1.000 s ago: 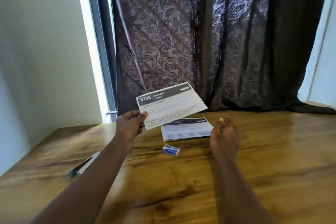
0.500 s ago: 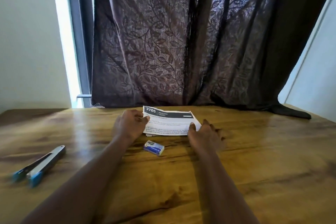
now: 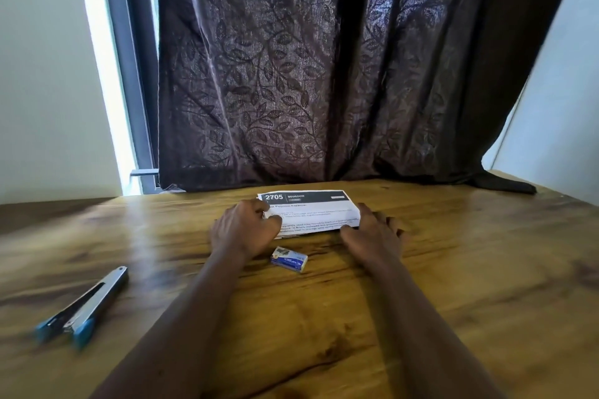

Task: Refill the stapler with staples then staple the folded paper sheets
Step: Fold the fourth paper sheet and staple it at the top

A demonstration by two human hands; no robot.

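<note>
The folded paper sheets [image 3: 316,209], white with a dark header reading "2705", lie stacked on the wooden table [image 3: 453,269] near its far edge. My left hand [image 3: 244,228] rests on the stack's left end, fingers curled over the paper. My right hand [image 3: 372,233] lies at the stack's right end, thumb against the near edge and fingers spread on the table. A small blue staple box [image 3: 289,259] sits just in front of the sheets, between my wrists. The stapler [image 3: 82,309], metal with blue ends, lies swung open at the table's left.
A dark leaf-patterned curtain [image 3: 308,74] hangs right behind the table, its hem resting on the far edge. A bright window strip and a grey frame [image 3: 129,74] stand at the left, with pale walls on both sides.
The sheet my left hand held in the air has come down onto the stack. Both hands now rest at the stack's ends. The view has shifted, showing the whole stapler.
</note>
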